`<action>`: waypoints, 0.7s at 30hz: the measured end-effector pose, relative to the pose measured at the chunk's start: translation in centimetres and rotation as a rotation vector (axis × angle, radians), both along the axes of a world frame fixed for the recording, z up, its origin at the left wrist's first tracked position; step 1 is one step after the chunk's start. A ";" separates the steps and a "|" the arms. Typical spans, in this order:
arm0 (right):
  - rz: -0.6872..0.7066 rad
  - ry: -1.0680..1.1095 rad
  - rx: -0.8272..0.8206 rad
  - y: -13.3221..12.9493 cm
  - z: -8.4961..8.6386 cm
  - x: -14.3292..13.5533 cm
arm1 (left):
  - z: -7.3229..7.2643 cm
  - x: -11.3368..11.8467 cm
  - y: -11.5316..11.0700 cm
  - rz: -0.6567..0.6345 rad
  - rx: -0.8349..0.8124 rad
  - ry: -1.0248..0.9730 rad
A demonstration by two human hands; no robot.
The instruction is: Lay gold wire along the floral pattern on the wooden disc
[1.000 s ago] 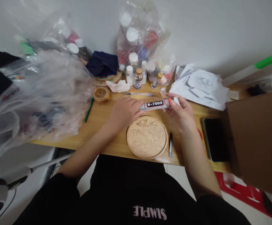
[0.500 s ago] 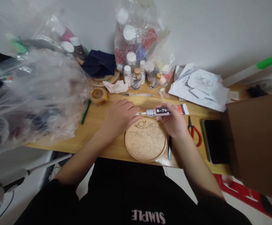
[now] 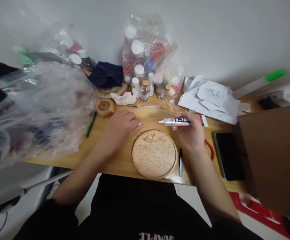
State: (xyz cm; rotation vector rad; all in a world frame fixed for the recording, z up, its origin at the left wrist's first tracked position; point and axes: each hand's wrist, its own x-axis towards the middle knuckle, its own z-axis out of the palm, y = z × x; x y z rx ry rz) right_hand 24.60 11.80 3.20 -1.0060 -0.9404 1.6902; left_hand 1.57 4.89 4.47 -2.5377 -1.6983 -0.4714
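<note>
My right hand (image 3: 190, 135) grips a glue tube (image 3: 170, 121) labelled B-700-something, its label partly covered by my fingers. The tube lies level, with its white nozzle pointing left. Pinched in the fingertips of my left hand (image 3: 122, 126) is a small white cap (image 3: 140, 124), apart from the nozzle. Below and between both hands lies a round wooden board (image 3: 155, 160). Pencil-drawn flowers cover it, and a gold outline shows near its top edge. Tweezers (image 3: 180, 163) rest just right of the board.
Behind my hands are a pen (image 3: 147, 107), small bottles (image 3: 145, 90), a spool of gold wire (image 3: 105, 107) and bagged jars (image 3: 137, 47). Plastic bags (image 3: 54, 103) crowd the left. Drawings (image 3: 210, 95), red-handled pliers or scissors (image 3: 210, 150), a phone (image 3: 227, 155) and a cardboard box (image 3: 275, 156) are on the right.
My hands have moved apart. The cap in my left hand has come away from the nozzle to the left, while the tube has shifted slightly right. The view has tilted up a little.
</note>
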 end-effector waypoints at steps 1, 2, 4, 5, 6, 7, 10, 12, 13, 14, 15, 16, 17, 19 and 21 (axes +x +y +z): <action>0.005 -0.006 0.000 0.1 0.1 0.1 | -0.4 -0.4 0.2 -0.004 -0.005 0.004; 0.017 -0.021 -0.002 0.1 0.2 0.1 | -0.8 -0.8 0.5 -0.015 -0.008 0.006; 0.054 -0.075 -0.002 -0.1 0.3 0.1 | -1.7 -1.5 0.9 -0.054 -0.023 0.005; 0.069 -0.115 0.005 -0.3 0.3 0.1 | -2.2 -1.6 1.1 -0.067 -0.027 -0.001; 0.076 -0.168 0.023 -0.5 0.2 0.0 | -2.7 -1.8 1.2 -0.073 -0.028 -0.012; 0.074 -0.226 0.050 -0.7 0.2 0.0 | -3.1 -1.8 1.2 -0.076 -0.027 -0.025; 0.035 -0.379 0.127 -1.6 0.0 -0.2 | -4.0 -1.9 1.0 -0.075 -0.029 -0.079; 0.020 -0.433 0.146 -2.1 -0.1 -0.2 | -4.3 -2.0 0.9 -0.084 -0.039 -0.129; 0.020 -0.446 0.145 -2.3 -0.2 -0.3 | -4.4 -2.0 0.9 -0.088 -0.043 -0.159; 0.020 -0.461 0.147 -2.5 -0.3 -0.3 | -4.4 -2.1 0.9 -0.093 -0.051 -0.186; 0.020 -0.475 0.153 -2.6 -0.4 -0.3 | -4.4 -2.1 0.8 -0.093 -0.057 -0.209; 0.022 -0.488 0.164 -2.6 -0.5 -0.3 | -4.4 -2.1 0.8 -0.094 -0.066 -0.230; 0.022 -0.501 0.182 -2.6 -0.6 -0.3 | -4.4 -2.0 0.8 -0.099 -0.076 -0.245; 0.016 -0.525 0.223 -2.5 -0.9 -0.2 | -4.3 -1.7 0.8 -0.116 -0.092 -0.262; 0.016 -0.538 0.257 -2.4 -1.1 -0.1 | -4.3 -1.3 0.7 -0.156 -0.101 -0.263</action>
